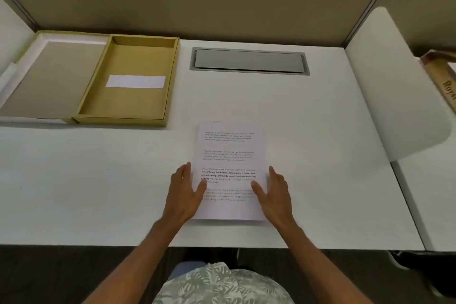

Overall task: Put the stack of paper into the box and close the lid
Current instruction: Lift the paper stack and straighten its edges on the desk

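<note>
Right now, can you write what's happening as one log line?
step: gripping paper | left hand: on stack's left edge | right hand: on right edge | paper stack: flat on desk | box: open

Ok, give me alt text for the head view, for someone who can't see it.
Two bare hands, left hand and right hand, flank a white printed paper stack lying flat on a white desk. An open tan cardboard box, its lid folded out leftward, sits at the desk's far left.

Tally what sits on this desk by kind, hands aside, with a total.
Stack of paper: 1
Open box, with its lid lying flat to the left: 1
White slip inside the box: 1
Grey cable hatch set in the desk: 1
Total: 4
</note>
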### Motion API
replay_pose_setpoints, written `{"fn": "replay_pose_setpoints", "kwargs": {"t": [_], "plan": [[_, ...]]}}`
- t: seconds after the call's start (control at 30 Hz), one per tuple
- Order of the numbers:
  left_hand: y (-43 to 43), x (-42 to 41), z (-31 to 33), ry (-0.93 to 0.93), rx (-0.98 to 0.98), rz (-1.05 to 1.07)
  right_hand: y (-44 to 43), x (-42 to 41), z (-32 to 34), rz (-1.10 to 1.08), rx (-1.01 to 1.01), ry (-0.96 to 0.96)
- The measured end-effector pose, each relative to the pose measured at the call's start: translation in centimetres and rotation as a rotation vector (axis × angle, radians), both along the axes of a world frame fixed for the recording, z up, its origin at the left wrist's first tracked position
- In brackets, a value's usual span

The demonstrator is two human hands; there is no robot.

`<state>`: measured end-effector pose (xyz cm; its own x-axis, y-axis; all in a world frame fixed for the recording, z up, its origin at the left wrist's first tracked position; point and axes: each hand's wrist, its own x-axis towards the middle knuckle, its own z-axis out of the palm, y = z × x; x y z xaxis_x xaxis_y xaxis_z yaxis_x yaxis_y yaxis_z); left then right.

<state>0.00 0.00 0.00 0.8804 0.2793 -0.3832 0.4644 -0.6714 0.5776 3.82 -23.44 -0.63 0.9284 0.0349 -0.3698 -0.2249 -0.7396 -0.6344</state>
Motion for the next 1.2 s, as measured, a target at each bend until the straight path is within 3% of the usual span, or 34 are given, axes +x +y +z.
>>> {"fn": "replay_pose_setpoints", "kwargs": {"t": [0.27,0.4,0.6,0.8,0.97,1.2], "plan": [[-0.7,3.3,0.8,0.201,-0.362,0.573,0.5,3.8,0.1,-0.422,0.255,0.327],[0.5,5.2,0.7,0.256,-0.599,0.705,0.4,5.7,0.0,-0.542,0.450,0.454],[1.5,6.1,0.6,0.366,-0.700,0.657,0.6,6.5,-0.5,-0.485,0.429,0.493],[1.2,6.0,0.2,0.248,-0.620,0.599,0.8,6.7,-0.3,-0.426,0.304,0.436],[1.6,6.0,-0.4,0.230,-0.625,0.554,-0.3,7.4,0.0,-0.445,0.385,0.449],[3.6,6.4,-0.9,0.272,-0.588,0.392,-1.4,8.2,0.2,-0.302,0.490,0.495]]}}
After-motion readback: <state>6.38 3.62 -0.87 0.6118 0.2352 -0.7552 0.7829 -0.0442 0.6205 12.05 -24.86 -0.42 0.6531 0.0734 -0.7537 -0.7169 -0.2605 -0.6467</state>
